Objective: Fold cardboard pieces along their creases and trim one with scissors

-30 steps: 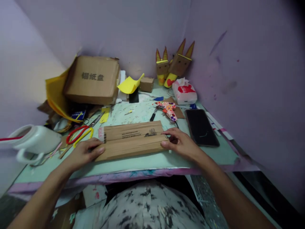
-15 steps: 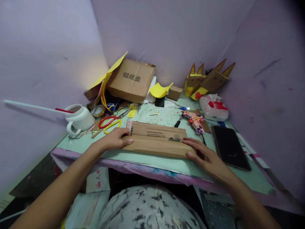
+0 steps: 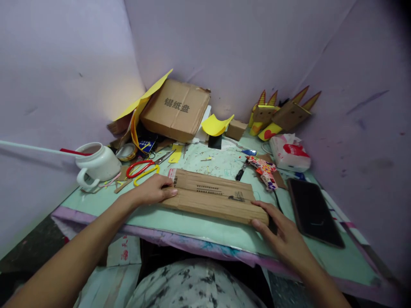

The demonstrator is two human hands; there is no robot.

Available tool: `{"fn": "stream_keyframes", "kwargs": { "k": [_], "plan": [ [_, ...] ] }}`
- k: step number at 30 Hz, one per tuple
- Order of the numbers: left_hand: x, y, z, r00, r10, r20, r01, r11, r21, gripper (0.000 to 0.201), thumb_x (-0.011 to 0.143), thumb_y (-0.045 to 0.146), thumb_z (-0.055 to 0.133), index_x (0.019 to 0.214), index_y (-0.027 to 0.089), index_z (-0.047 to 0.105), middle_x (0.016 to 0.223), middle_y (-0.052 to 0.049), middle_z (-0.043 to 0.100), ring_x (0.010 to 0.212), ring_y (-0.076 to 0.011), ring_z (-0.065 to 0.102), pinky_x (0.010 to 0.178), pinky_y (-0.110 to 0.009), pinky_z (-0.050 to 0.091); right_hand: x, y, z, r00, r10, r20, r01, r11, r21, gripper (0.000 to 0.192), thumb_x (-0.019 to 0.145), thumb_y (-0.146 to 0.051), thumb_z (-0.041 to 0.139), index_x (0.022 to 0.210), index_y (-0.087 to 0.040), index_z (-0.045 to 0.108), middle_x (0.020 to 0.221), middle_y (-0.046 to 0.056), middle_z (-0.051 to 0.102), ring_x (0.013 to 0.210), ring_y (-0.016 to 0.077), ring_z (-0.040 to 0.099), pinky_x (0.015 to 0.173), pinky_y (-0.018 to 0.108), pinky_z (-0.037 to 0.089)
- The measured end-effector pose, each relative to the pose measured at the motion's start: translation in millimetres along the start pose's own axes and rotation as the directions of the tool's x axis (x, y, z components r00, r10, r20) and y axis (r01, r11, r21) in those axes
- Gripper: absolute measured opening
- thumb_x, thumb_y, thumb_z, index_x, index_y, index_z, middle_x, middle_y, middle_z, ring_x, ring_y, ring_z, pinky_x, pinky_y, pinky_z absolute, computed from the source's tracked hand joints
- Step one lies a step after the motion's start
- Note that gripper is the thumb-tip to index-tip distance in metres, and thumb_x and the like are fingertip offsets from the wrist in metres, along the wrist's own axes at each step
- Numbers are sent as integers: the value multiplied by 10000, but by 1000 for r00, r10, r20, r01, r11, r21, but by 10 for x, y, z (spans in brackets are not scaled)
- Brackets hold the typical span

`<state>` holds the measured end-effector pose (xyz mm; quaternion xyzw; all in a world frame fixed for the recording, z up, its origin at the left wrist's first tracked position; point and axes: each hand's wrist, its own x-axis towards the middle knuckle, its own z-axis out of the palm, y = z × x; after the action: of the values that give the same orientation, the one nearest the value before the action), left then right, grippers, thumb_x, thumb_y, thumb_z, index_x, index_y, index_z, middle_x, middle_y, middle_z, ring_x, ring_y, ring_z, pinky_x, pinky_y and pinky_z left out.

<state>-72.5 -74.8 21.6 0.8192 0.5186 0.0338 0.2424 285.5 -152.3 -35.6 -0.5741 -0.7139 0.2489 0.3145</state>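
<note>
cardboard strip point(image 3: 213, 196) lies flat at the near middle of the green mat point(image 3: 199, 224). left hand point(image 3: 150, 191) presses its left end, fingers flat and together, pinching nothing; right hand point(image 3: 284, 233) cups its right near corner, fingers loosely spread. step looks like squaring or flattening the strip; next move likely needs even downward pressure. scissors point(image 3: 143, 169) lie just beyond the strip's left end, phone point(image 3: 313, 211) right of it.

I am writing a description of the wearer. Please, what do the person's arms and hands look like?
Both forearms are bare, with no sleeves in view. The left hand and right hand wear no gloves; no rings, watch or bracelets show. Fingernails look short and unpainted.
</note>
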Motion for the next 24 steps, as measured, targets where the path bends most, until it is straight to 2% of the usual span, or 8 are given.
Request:
{"fn": "stream_keyframes", "kwargs": {
  "k": [9,13,15,17,20,21,22,24],
  "plan": [
    [159,-21,-11,997,-53,46,52,998,18,385,790,508,412,613,182,513,596,6,491,596,-165,459,554,-272,280,18,-1,51,995,-47,-84,41,997,-62,292,853,-412,517,1080,-233,558,1084,61,625,1003,209,588,858,325,477],
    [129,-13,-30,999,-23,47,23,1000,2,380,793,512,400,624,187,500,614,3,495,623,-178,479,566,-275,313,-20,4,29,993,-71,-97,66,996,-52,288,838,-399,543,1073,-235,569,1081,61,634,998,210,602,841,314,492],
    [11,3,-39,999,14,45,-13,1000,-19,367,788,525,420,710,184,530,715,-10,554,703,-193,520,617,-275,367,-27,-30,-53,990,-88,-106,87,996,-20,270,848,-404,525,1058,-248,590,1087,54,642,1010,211,608,833,307,501],
    [-167,17,-18,998,40,39,-39,999,-36,358,774,526,485,882,191,553,899,-21,602,821,-206,552,704,-280,415,28,-117,-171,983,-84,-161,81,996,-28,238,858,-409,513,1018,-269,618,1085,41,647,1016,211,609,823,307,502],
    [-431,10,83,997,74,-37,-74,997,-4,540,766,481,574,1230,246,432,1232,-46,543,1061,-245,538,896,-335,419,308,-357,-298,965,-107,-239,80,989,-121,222,829,-416,564,974,-266,639,1076,50,646,1018,228,596,861,352,473],
    [-492,1,126,992,97,-79,-95,995,25,612,765,484,587,1296,263,377,1293,-58,511,1112,-262,523,924,-354,416,450,-455,-298,974,-136,-183,110,984,-141,241,837,-411,552,994,-250,638,1075,64,646,1019,235,588,891,378,453],
    [-535,-8,166,985,123,-121,-117,992,56,646,774,479,586,1334,274,335,1321,-67,496,1138,-269,516,935,-362,420,605,-554,-270,984,-165,-73,150,973,-175,253,835,-405,550,995,-231,640,1051,76,653,999,238,588,883,384,453],
    [-579,-19,229,966,170,-193,-152,983,104,606,808,437,564,1344,289,321,1308,-66,512,1136,-253,530,914,-341,448,916,-734,-141,964,-163,210,221,931,-289,275,838,-339,548,1060,-197,627,1060,90,653,1006,233,570,878,361,441]
  ]
}}
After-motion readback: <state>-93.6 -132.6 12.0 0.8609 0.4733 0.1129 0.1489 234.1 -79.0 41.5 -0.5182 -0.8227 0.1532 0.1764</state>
